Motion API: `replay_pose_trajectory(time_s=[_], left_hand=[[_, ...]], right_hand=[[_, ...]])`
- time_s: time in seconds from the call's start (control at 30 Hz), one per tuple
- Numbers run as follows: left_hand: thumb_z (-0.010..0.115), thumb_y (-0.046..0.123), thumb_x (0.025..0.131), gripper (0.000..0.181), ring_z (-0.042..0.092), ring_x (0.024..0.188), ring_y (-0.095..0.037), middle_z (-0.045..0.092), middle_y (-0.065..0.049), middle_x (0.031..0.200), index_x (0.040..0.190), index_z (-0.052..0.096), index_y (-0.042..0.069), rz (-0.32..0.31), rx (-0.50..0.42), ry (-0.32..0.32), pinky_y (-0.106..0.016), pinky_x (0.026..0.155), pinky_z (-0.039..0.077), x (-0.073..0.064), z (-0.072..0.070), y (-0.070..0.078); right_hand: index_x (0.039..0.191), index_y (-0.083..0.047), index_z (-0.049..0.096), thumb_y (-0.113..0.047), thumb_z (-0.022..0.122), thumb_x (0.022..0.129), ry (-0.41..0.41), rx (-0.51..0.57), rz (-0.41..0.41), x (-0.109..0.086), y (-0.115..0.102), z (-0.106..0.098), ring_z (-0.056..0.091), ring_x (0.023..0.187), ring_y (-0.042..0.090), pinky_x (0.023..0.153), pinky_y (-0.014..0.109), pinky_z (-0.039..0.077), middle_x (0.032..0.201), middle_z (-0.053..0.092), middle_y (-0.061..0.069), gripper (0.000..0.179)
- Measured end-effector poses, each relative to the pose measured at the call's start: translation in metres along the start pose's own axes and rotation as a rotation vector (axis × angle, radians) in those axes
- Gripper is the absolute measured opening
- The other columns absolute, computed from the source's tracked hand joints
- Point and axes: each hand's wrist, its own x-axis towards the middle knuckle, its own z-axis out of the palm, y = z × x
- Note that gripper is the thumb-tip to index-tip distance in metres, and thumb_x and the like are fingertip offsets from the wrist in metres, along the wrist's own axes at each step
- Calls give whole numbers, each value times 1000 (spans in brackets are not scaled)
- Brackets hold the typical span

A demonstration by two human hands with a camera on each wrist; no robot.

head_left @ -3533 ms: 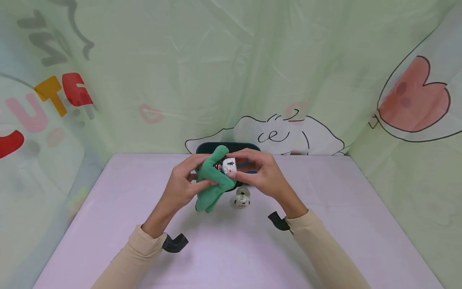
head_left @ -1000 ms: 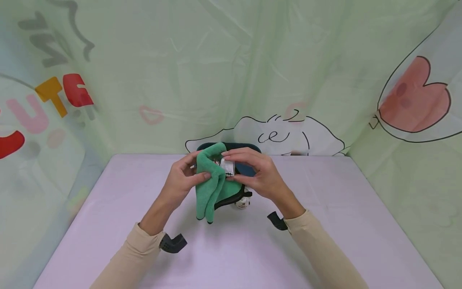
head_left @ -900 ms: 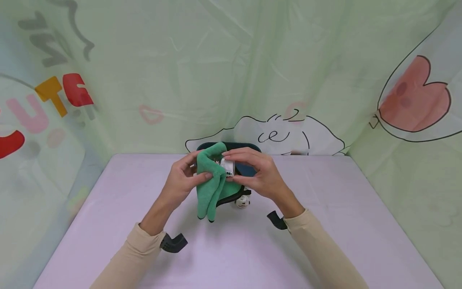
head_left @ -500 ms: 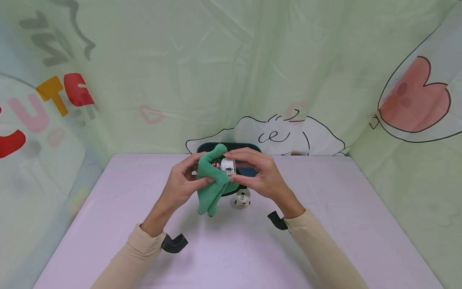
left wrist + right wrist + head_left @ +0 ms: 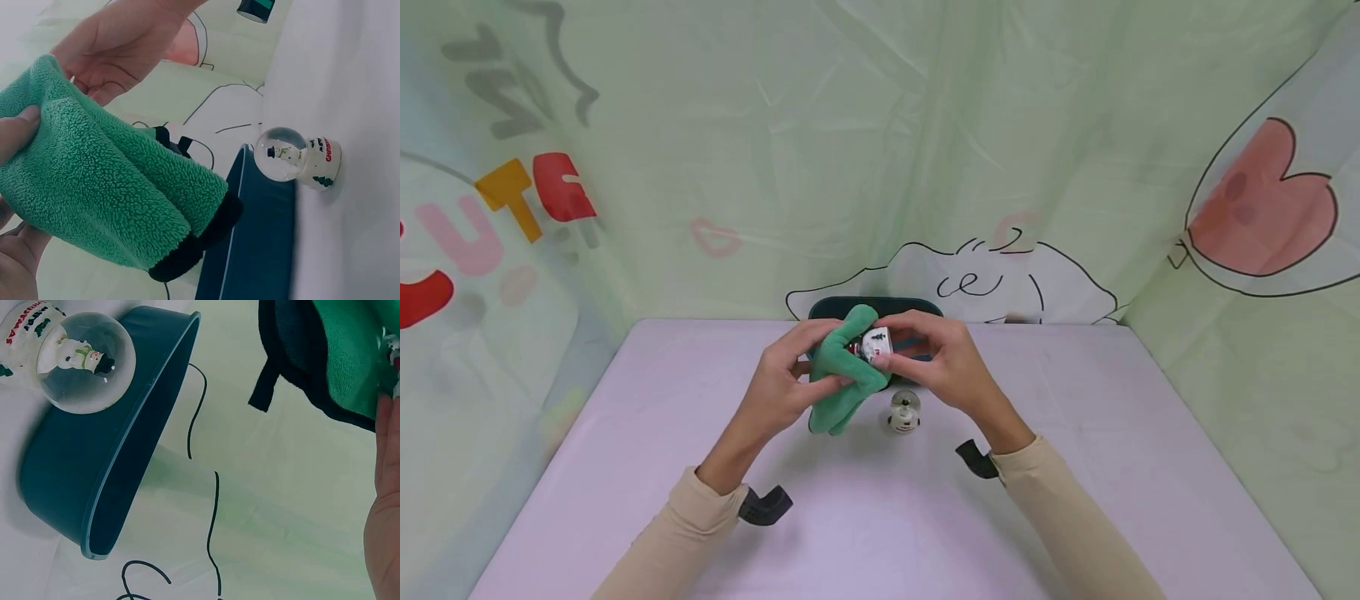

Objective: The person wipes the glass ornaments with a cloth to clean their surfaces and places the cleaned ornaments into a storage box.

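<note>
the left hand [image 5: 784, 368] grips a green cloth [image 5: 841, 360] around a snow globe [image 5: 877, 340], raised above the table [image 5: 880, 525]; the right hand [image 5: 947, 357] pinches its base. wiping seems underway; next likely calls for turning it within the cloth.

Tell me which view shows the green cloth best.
The left wrist view: the green cloth fills much of it, its pile plain to see. The head view shows it small, in the left hand; the right wrist view only part, cut by the frame's edge.

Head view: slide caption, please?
Left hand holds a green cloth against a snow globe gripped by the right hand, another globe standing nearby.
</note>
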Motion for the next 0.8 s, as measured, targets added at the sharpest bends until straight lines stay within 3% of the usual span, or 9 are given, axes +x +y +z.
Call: replay_pose_trajectory(time_s=[0.33, 0.53, 0.67, 0.8], left_hand=[[84, -4, 80, 59, 60, 121, -27, 60, -13, 134, 134, 62, 1, 101, 163, -9, -33, 83, 61, 0, 4, -3], [85, -4, 78, 60, 60, 123, -30, 60, -14, 134, 133, 62, 2, 147, 213, -6, -35, 84, 61, -1, 3, -3], [85, -3, 78, 60, 60, 122, -29, 60, -14, 134, 133, 62, 2, 133, 199, -6, -35, 83, 61, -1, 3, -4], [85, -3, 78, 61, 62, 117, -24, 61, -12, 133, 134, 61, 4, 65, 119, -3, -33, 80, 62, -2, 1, -4]], right_hand=[[113, -11, 74, -15, 81, 89, 20, -11, 159, 0, 1, 0, 71, 86, 16, 75, 30, 61, 99, 74, 2, 26], [115, -9, 73, -15, 80, 90, 10, 7, 188, 0, 1, 0, 71, 85, 18, 76, 29, 61, 98, 74, 4, 26], [119, -8, 72, -11, 78, 90, -8, 41, 178, -1, 1, 0, 70, 91, 19, 79, 30, 61, 104, 73, 5, 29], [122, -7, 71, -7, 77, 91, -33, 61, 124, -1, 1, 0, 69, 96, 21, 81, 32, 61, 111, 71, 6, 32]])
